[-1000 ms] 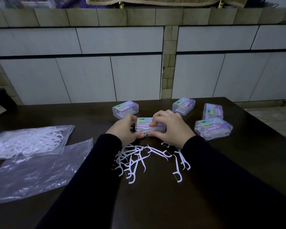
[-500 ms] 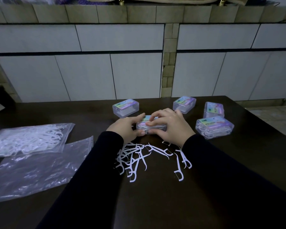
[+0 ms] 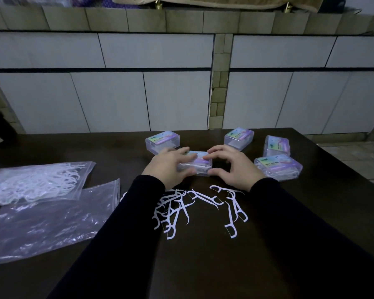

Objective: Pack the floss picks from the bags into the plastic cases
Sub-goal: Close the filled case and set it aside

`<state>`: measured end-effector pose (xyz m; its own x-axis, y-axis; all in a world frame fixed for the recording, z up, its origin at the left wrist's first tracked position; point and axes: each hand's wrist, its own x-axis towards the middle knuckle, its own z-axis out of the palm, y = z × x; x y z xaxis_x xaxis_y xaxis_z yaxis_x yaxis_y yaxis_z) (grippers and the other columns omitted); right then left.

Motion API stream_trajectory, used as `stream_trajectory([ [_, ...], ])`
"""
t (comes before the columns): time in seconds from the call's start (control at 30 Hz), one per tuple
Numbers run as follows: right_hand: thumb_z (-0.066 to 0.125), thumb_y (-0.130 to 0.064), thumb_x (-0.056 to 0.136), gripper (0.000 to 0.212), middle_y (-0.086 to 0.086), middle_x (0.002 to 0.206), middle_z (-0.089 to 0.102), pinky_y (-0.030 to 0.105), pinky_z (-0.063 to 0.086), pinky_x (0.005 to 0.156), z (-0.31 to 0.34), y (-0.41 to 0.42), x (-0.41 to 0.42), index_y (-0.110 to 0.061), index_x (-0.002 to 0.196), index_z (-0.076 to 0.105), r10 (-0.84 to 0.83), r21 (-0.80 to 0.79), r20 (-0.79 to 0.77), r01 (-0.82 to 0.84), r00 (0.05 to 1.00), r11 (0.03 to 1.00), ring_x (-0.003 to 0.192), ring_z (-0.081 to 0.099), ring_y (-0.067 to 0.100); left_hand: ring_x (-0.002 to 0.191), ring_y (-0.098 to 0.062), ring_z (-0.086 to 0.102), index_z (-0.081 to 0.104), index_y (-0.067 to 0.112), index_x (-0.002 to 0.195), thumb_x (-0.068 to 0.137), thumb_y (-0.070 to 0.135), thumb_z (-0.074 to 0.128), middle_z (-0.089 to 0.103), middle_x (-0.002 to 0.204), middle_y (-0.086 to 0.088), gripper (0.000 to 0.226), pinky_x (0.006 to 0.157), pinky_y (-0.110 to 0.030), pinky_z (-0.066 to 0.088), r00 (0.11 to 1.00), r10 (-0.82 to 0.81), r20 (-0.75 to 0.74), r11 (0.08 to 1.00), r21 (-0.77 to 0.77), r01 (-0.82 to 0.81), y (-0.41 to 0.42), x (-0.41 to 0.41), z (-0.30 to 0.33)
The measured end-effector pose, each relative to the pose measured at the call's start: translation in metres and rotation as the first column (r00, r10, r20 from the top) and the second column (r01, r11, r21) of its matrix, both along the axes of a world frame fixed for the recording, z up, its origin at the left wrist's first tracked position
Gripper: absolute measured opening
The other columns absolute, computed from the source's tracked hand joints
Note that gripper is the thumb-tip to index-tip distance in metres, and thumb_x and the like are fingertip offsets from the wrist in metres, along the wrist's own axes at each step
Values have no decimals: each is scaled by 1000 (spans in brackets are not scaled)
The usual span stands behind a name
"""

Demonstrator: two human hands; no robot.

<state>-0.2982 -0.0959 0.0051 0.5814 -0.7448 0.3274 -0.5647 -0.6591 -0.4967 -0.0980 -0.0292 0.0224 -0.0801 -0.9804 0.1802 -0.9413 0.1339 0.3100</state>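
Two hands meet on one clear plastic case (image 3: 195, 167) at the middle of the dark counter (image 3: 311, 212): the left hand (image 3: 167, 167) grips its left end, fingers curled over the lid, while the right hand (image 3: 233, 167) arches at its right end, fingertips on the lid and thumb at the front edge. Loose floss picks (image 3: 181, 208) lie scattered just before the wrists. Four more cases (image 3: 277, 168) sit behind and to the right. Far left, a bag of floss picks (image 3: 37, 182) rests beside an empty bag (image 3: 48, 221).
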Motion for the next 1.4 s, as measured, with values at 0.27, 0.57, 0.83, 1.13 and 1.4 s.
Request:
stream_trajectory([
  [0.27, 72, -19, 83, 18, -11, 138, 50, 24, 39, 99, 2, 1, 4, -32, 86, 60, -15, 224, 112, -10, 994, 975, 122, 47, 3, 147, -15, 12, 25, 35, 149, 102, 36, 37, 15, 159, 10, 48, 118, -36, 18, 979, -23, 204, 993, 115, -1, -5, -8, 7],
  [0.57, 70, -20, 86, 15, -13, 129, 53, 24, 46, 96, 0, 3, 6, -19, 95, 58, -5, 159, 101, -12, 995, 987, 123, 52, 8, 147, -20, 12, 19, 27, 152, 104, 33, 31, 14, 160, 4, 50, 113, -37, 26, 953, 10, 304, 998, 61, -30, -1, -16, 0],
  [0.83, 68, -20, 86, 21, -2, 121, 57, 22, 46, 86, 14, 8, 2, -24, 101, 54, -133, 110, -15, 134, 991, 985, 113, 56, 13, 144, -18, 24, 35, 26, 147, 99, 28, 48, 26, 156, 4, 49, 115, -36, 26, 995, -95, -6, 994, -56, 95, 3, -17, -5],
  [1.13, 56, -13, 87, 24, -1, 110, 54, 26, 47, 89, 33, 36, 86, -15, 110, 61, -104, -155, 228, 142, 968, 978, 102, 53, 11, 110, -21, 58, 66, 11, 120, 87, 14, 59, 66, 117, -9, 33, 91, -20, 37, 874, 311, -373, 836, -330, -438, -11, 41, -3],
  [1.4, 50, -9, 91, 38, 7, 132, 44, 21, 38, 84, 29, 23, 156, -14, 129, 50, -265, 330, 306, 160, 914, 930, 105, 51, 18, 138, -26, 26, 34, 28, 146, 92, 20, 53, 25, 153, -3, 58, 107, -34, 29, 911, 287, -296, 948, -52, -315, -30, 67, -14],
])
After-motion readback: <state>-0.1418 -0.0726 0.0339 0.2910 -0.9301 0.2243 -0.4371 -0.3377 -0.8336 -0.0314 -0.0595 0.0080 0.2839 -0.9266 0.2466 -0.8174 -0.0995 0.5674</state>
